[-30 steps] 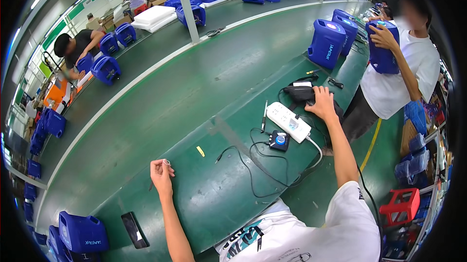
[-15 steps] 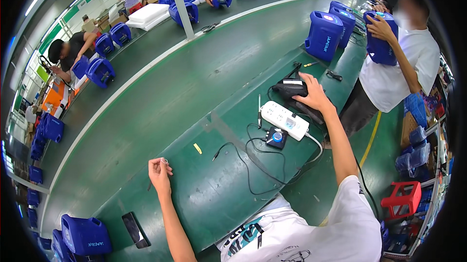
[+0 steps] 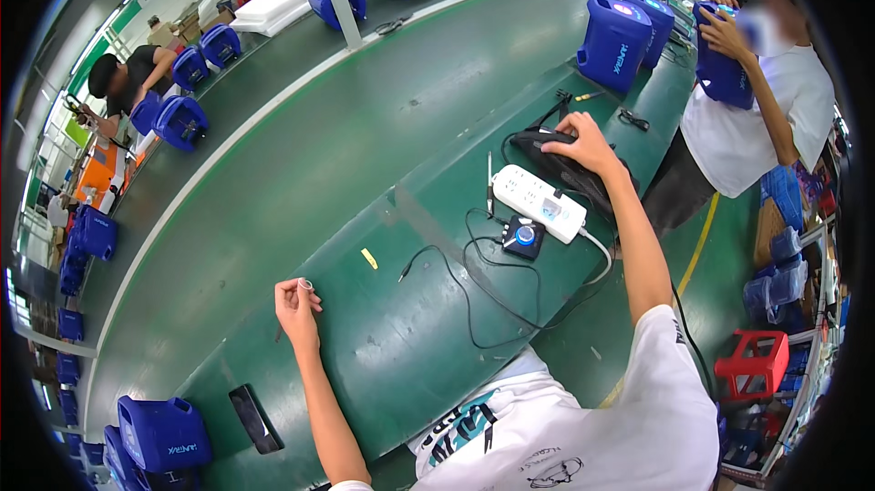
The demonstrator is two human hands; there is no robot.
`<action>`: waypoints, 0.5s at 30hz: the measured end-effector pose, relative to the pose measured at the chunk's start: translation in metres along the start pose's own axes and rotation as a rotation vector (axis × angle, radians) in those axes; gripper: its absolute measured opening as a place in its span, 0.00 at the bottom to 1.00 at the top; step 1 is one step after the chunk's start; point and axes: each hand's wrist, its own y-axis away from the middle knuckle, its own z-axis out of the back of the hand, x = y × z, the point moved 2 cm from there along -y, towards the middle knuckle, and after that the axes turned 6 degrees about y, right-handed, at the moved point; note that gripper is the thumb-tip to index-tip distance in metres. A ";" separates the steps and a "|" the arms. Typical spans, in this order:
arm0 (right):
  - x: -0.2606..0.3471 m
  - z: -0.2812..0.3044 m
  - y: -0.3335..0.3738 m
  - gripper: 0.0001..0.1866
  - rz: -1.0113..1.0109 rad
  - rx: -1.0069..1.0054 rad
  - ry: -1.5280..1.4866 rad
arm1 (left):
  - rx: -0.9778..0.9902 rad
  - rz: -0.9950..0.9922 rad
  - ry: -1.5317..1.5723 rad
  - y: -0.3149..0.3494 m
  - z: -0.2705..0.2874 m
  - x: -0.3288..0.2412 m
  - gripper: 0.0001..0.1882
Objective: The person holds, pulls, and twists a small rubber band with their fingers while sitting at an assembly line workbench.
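Observation:
My right hand (image 3: 591, 146) is curled on the black fabric bag (image 3: 583, 172), its fingers closed at the bag's upper edge. Beside the bag lies a white power strip (image 3: 540, 203) with a plug in it. Against the strip sits a small black box with a round blue dial (image 3: 525, 236), its thin black cable looping over the bench. To the left, my left hand (image 3: 298, 313) rests on the green bench (image 3: 392, 309) with fingers closed. A small pale ring shape shows at its fingertips; what it holds, if anything, I cannot make out.
A yellow strip (image 3: 369, 258), a pen-like tool (image 3: 489, 185) and a coiled black cable (image 3: 633, 120) lie on the bench. A phone (image 3: 255, 418) lies near blue cases (image 3: 164, 434). More blue cases (image 3: 615, 42) stand far right, where a co-worker (image 3: 756, 117) holds one.
My right hand has gone from spread over the bag to curled at its edge, and the bag's top has shifted. My left hand stays closed in place. The view has tilted slightly.

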 end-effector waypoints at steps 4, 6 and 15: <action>0.000 0.003 -0.020 0.21 0.008 0.025 -0.075 | -0.010 0.000 0.001 -0.002 -0.006 0.001 0.08; -0.003 0.004 -0.028 0.19 0.033 0.053 -0.091 | -0.009 -0.001 0.007 -0.003 -0.005 0.004 0.09; -0.012 -0.013 -0.012 0.44 -0.091 0.247 0.190 | -0.040 -0.047 0.055 -0.007 0.009 0.001 0.05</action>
